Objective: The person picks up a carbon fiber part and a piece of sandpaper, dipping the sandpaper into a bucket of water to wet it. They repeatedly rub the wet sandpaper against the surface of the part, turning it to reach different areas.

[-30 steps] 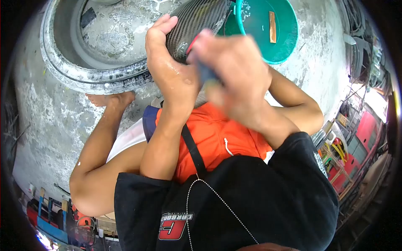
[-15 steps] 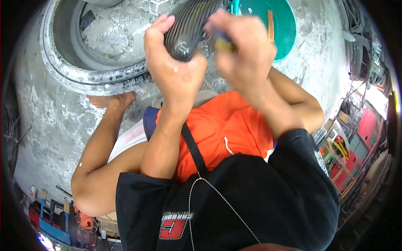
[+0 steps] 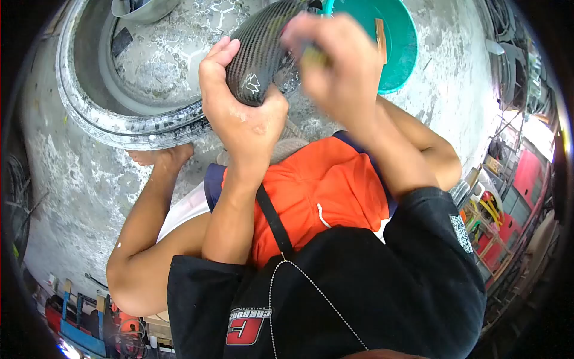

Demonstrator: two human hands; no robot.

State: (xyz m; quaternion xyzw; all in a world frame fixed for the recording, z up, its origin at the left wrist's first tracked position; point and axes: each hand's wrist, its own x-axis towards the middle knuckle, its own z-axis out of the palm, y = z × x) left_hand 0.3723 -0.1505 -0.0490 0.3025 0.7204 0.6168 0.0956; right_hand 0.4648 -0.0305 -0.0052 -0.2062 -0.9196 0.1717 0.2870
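A dark, glossy part with a woven carbon-fibre pattern (image 3: 256, 60) is held up at the top middle, over the tub's right rim. My left hand (image 3: 242, 110) grips its lower end, with fingers on its left side and the thumb at its lower right. My right hand (image 3: 338, 66) is at the part's right side, closed and blurred by motion. It holds a small dark and yellow object (image 3: 314, 57), too smeared to name. The part's upper end runs to the frame's top edge.
A round grey tub (image 3: 134, 140) with water stands at the upper left, a grey bowl (image 3: 146, 11) and a dark piece (image 3: 122, 43) inside its ring. A teal basin (image 3: 403, 48) with a wooden stick (image 3: 381, 39) sits at the upper right. Cluttered racks (image 3: 508, 221) line the right.
The dark part and my left hand sit slightly lower and further left in view. My right hand has shifted a little left, still blurred. The tub and basin appear slightly shifted too.
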